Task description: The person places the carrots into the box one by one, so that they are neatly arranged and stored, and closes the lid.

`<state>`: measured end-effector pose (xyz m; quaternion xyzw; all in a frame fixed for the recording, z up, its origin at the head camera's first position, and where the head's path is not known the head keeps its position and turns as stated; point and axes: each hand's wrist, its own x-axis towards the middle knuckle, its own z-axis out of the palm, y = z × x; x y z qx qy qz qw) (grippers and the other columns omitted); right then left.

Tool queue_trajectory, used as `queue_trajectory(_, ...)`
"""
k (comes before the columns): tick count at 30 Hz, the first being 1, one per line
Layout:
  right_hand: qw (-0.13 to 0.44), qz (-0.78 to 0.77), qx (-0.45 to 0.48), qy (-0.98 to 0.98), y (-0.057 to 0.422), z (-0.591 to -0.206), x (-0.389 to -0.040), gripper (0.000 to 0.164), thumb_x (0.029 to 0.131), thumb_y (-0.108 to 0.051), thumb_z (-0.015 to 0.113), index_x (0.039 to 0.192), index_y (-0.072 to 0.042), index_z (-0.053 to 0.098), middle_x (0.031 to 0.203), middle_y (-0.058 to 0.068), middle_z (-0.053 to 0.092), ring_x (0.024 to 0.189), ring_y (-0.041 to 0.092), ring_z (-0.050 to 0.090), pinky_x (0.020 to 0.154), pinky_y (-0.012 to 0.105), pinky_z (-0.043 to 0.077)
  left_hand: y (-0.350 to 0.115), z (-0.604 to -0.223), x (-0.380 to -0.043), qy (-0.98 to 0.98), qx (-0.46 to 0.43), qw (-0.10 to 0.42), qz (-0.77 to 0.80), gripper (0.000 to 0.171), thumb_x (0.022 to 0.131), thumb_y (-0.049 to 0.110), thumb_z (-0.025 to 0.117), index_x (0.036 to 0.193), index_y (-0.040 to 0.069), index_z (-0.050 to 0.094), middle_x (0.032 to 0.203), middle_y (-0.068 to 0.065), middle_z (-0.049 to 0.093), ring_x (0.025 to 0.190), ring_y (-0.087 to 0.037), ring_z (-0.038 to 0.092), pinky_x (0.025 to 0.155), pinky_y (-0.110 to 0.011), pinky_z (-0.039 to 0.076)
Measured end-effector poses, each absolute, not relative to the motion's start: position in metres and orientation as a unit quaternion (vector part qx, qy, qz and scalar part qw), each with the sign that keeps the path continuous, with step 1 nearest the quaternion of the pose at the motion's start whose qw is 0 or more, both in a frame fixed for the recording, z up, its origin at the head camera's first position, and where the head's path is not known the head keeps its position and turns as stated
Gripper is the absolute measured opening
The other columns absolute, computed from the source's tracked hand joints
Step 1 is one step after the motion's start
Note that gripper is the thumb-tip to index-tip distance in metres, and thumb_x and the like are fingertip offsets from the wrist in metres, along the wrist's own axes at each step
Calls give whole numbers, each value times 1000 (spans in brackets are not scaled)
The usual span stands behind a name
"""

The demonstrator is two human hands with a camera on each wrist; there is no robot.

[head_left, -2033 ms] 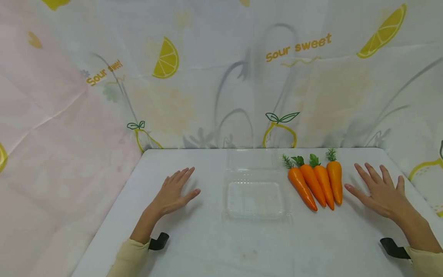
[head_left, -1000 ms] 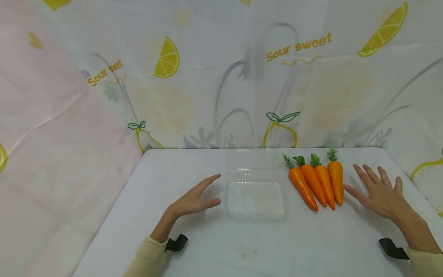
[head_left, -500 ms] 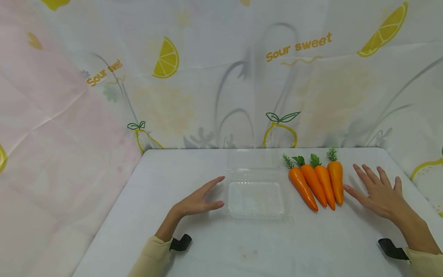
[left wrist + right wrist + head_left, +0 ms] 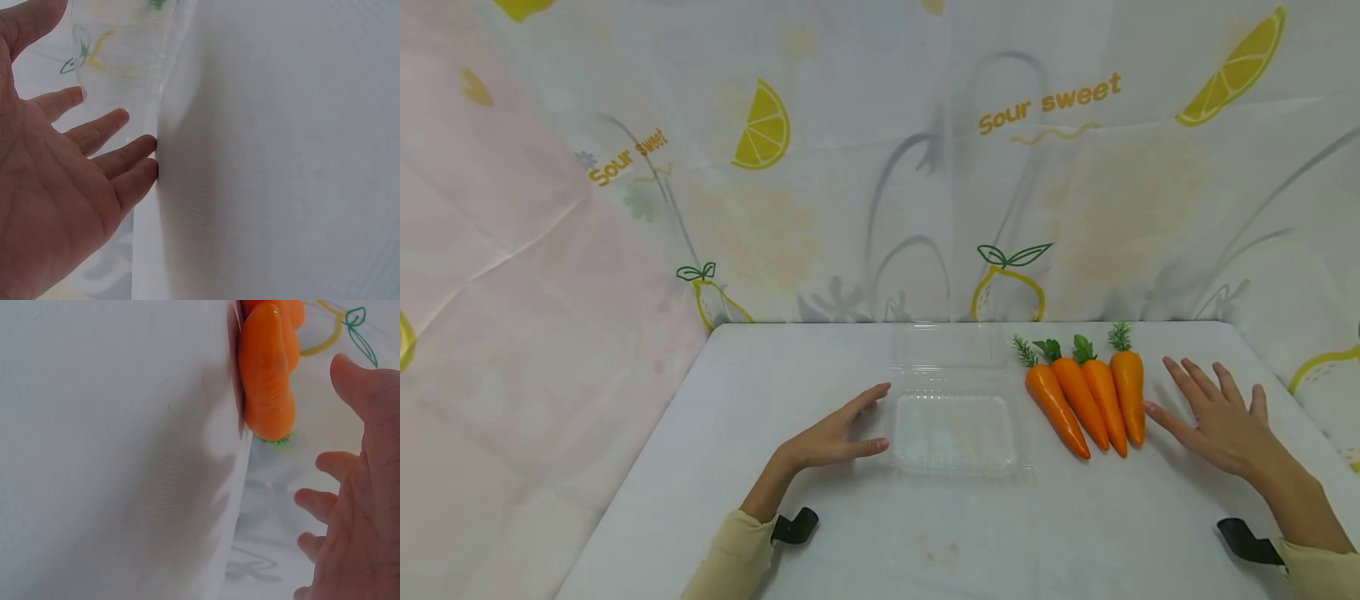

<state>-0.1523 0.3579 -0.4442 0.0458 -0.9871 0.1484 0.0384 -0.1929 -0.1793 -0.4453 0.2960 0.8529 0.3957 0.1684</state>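
A clear plastic clamshell box (image 4: 955, 433) lies with its lid raised back in the middle of the table; part of it shows in the left wrist view (image 4: 125, 37). At its left edge is my left hand (image 4: 827, 442), thumb and fingers apart, fingertips right by the rim and nothing in the grasp. Several orange carrots (image 4: 1060, 408) with green tops lie side by side to the right of the box. My right hand (image 4: 1221, 429) hovers just right of the rightmost carrot (image 4: 1126, 396), fingers spread and holding nothing.
The white table (image 4: 820, 550) meets a lemon-printed cloth backdrop (image 4: 850, 192) along its back edge. A black wrist mount (image 4: 797, 527) sits on the left sleeve, and another black mount (image 4: 1247, 542) on the right one.
Over the two seconds my left hand has moved right to the box's left edge, its hand turning side-on. The right hand has hardly moved; box and carrots stay in place.
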Motion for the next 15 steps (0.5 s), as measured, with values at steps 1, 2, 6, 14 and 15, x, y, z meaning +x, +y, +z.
queue_trajectory(1, 40, 150, 48, -987, 358, -444, -152, 89, 96, -56, 50, 158, -7, 7, 151, 37, 17, 137, 61, -2, 96, 78, -16, -179, -446, -193, 852, 297, 169, 396, 82, 93, 40, 67, 158, 22, 21, 160, 2, 25, 144, -23, 28, 113, -54, 24)
queue_trajectory(2, 42, 152, 49, -986, 357, -444, -152, 89, 96, -55, 51, 158, -8, 8, 151, 37, 18, 137, 61, -2, 97, 78, -15, -179, -446, -193, 852, 297, 170, 396, 82, 94, 40, 67, 158, 22, 21, 160, 2, 25, 144, -23, 28, 113, -54, 24)
queue_trajectory(6, 52, 158, 53, -985, 356, -442, -154, 87, 97, -53, 52, 158, -7, 10, 149, 37, 21, 137, 60, 1, 98, 77, -14, -178, -446, -194, 853, 298, 169, 394, 82, 93, 42, 67, 158, 22, 21, 160, 1, 25, 144, -24, 28, 113, -54, 24)
queue_trajectory(14, 69, 177, 46, -981, 351, -440, -159, 86, 94, -51, 59, 157, -8, 19, 143, 37, 33, 135, 59, 12, 100, 77, -10, -177, -440, -191, 856, 290, 177, 389, 85, 92, 43, 68, 159, 22, 19, 160, 6, 23, 145, -20, 27, 114, -49, 23)
queue_trajectory(15, 69, 179, 45, -980, 351, -440, -160, 85, 94, -51, 60, 156, -7, 21, 142, 38, 35, 133, 59, 14, 100, 78, -8, -178, -445, -193, 858, 291, 175, 386, 86, 91, 47, 67, 159, 25, 18, 160, 9, 22, 145, -17, 27, 115, -47, 23)
